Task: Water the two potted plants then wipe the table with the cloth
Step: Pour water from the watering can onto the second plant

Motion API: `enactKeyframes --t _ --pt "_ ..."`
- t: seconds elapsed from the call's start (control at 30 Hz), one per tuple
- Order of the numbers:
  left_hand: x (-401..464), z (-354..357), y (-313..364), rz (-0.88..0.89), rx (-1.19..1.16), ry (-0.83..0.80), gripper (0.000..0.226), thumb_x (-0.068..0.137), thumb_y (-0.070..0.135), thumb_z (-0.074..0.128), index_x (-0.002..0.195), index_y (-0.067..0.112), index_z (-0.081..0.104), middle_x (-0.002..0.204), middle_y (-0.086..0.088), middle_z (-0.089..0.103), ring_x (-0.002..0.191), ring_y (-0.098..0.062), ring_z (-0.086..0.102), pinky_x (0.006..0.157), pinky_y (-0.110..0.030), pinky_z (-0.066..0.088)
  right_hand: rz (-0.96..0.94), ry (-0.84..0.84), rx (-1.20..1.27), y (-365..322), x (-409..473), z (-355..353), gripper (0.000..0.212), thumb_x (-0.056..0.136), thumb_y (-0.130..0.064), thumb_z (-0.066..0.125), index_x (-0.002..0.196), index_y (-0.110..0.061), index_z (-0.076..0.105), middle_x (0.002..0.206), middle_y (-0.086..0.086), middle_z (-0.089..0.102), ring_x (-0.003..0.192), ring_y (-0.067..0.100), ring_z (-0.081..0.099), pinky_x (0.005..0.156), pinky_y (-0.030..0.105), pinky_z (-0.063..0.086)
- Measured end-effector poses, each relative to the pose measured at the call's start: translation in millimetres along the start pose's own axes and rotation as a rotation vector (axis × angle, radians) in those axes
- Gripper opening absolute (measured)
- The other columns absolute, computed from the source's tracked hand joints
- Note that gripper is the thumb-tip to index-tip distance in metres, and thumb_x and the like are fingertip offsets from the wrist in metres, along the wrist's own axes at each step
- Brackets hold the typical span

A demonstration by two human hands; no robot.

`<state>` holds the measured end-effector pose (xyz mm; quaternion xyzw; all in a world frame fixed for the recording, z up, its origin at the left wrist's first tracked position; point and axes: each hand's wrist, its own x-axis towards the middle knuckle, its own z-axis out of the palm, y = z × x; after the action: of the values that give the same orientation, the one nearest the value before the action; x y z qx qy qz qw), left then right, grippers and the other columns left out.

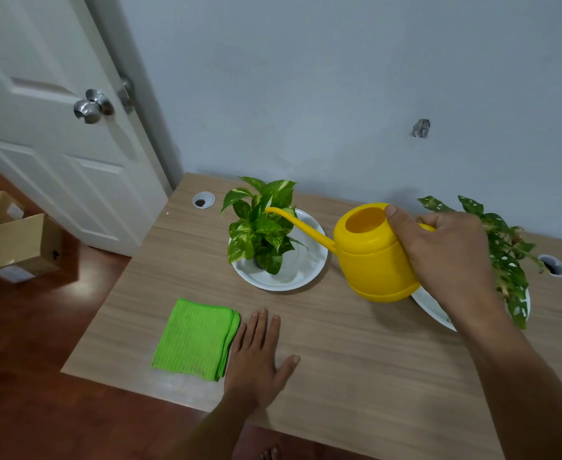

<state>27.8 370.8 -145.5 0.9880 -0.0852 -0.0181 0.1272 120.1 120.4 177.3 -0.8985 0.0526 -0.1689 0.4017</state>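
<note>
Right hand (445,257), centre right of the frame, was wrapped around the handle of the yellow watering can (369,257), thumb hooked over the rim of its open top. The can hung above the table (339,346), and its long thin spout (298,224) reached left into the leaves of the pothos plant (259,227) standing on a white saucer (293,277) in the middle of the frame. No stream of water could be made out at the tip, so whether pouring had begun could not be told.

Left hand (256,360), lower centre, lay flat on the wood, fingers straight and spread, holding nothing, just beside the folded green cloth (195,340) and perhaps brushing its right edge.

Behind the right hand, at the right edge, the second plant (505,254), with holed, speckled leaves, sat on its own white saucer (429,305), partly hidden by the wrist.

By my reading the job was in its opening stage: first plant being watered, second one apparently to come, and the wiping not started, with the cloth folded and no spill visible on the wood.
</note>
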Motion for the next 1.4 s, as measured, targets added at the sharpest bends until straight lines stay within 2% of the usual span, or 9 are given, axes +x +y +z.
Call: enactKeyframes --t 0.1,0.33,0.43,0.63,0.77,0.93,1.07,1.27,1.4 --pt "0 0 0 0.0 0.006 0.005 0.089 0.101 0.076 0.034 0.168 0.02 0.019 0.177 -0.009 0.011 0.164 -0.023 0.004 0.131 -0.049 0.014 0.03 0.014 -0.009 1 0 -3 0.059 0.094 -0.049 0.07 0.05 -0.012 0.055 0.041 -0.002 0.043 0.047 0.016 0.04 0.05 0.031 0.032" --pt "0 1 0 -0.002 0.001 0.004 0.089 0.101 0.077 0.034 0.168 0.02 0.018 0.177 -0.008 0.009 0.164 -0.023 0.003 0.13 -0.049 0.015 0.035 0.016 -0.029 4 3 -4 0.063 0.095 -0.049 0.069 0.05 -0.008 0.052 0.042 -0.003 0.043 0.047 0.022 0.04 0.051 0.034 0.034" --pt "0 2 -1 -0.006 0.001 -0.002 0.09 0.101 0.077 0.033 0.169 0.021 0.016 0.177 -0.008 0.008 0.164 -0.023 0.002 0.13 -0.05 0.014 0.037 0.021 -0.03 4 4 -3 0.059 0.094 -0.051 0.069 0.059 -0.004 0.062 0.054 0.016 0.055 0.054 0.032 0.052 0.055 0.04 0.043" --pt "-1 2 -1 -0.006 0.008 -0.003 0.09 0.101 0.077 0.032 0.169 0.022 0.014 0.177 -0.007 0.007 0.164 -0.022 0.001 0.132 -0.048 0.011 0.031 0.062 -0.033 -3 7 -3 0.066 0.093 -0.05 0.068 0.047 -0.018 0.034 0.044 -0.003 0.028 0.045 0.018 0.031 0.05 0.032 0.024" --pt "0 2 0 -0.009 0.002 -0.005 0.09 0.101 0.077 0.032 0.169 0.022 0.013 0.177 -0.007 0.007 0.164 -0.021 0.0 0.131 -0.048 0.011 0.028 0.061 -0.036 1 6 -3 0.066 0.093 -0.051 0.067 0.047 -0.016 0.037 0.041 -0.003 0.029 0.046 0.019 0.032 0.05 0.032 0.025" --pt "0 2 0 -0.014 0.006 -0.019 0.09 0.101 0.077 0.032 0.169 0.021 0.014 0.177 -0.008 0.006 0.164 -0.022 -0.001 0.131 -0.047 0.008 0.028 0.049 -0.031 5 3 -4 0.067 0.095 -0.051 0.068 0.054 -0.001 0.05 0.046 0.002 0.036 0.047 0.017 0.035 0.052 0.034 0.03" --pt "1 3 -1 -0.014 -0.004 -0.018 0.09 0.101 0.077 0.033 0.169 0.022 0.012 0.177 -0.007 0.005 0.164 -0.022 0.0 0.131 -0.046 0.007 0.031 0.05 -0.019 6 -2 -6 0.067 0.095 -0.048 0.07 0.046 -0.018 0.035 0.039 -0.007 0.036 0.042 0.01 0.036 0.049 0.032 0.024" --pt "0 3 -1 -0.018 -0.018 -0.03 0.09 0.101 0.078 0.032 0.169 0.023 0.011 0.178 -0.007 0.005 0.165 -0.022 0.0 0.131 -0.048 0.01 0.042 0.052 -0.028 15 -11 -7 0.068 0.095 -0.048 0.069 0.051 -0.007 0.037 0.048 0.006 0.031 0.048 0.021 0.03 0.051 0.034 0.025" --pt "0 2 -2 -0.022 -0.013 -0.044 0.09 0.101 0.078 0.03 0.169 0.022 0.012 0.177 -0.007 0.005 0.165 -0.022 -0.001 0.131 -0.048 0.009 0.081 0.081 -0.001 23 -17 -9 0.066 0.094 -0.048 0.07 0.048 -0.017 0.035 0.04 -0.003 0.03 0.043 0.014 0.031 0.051 0.032 0.023"
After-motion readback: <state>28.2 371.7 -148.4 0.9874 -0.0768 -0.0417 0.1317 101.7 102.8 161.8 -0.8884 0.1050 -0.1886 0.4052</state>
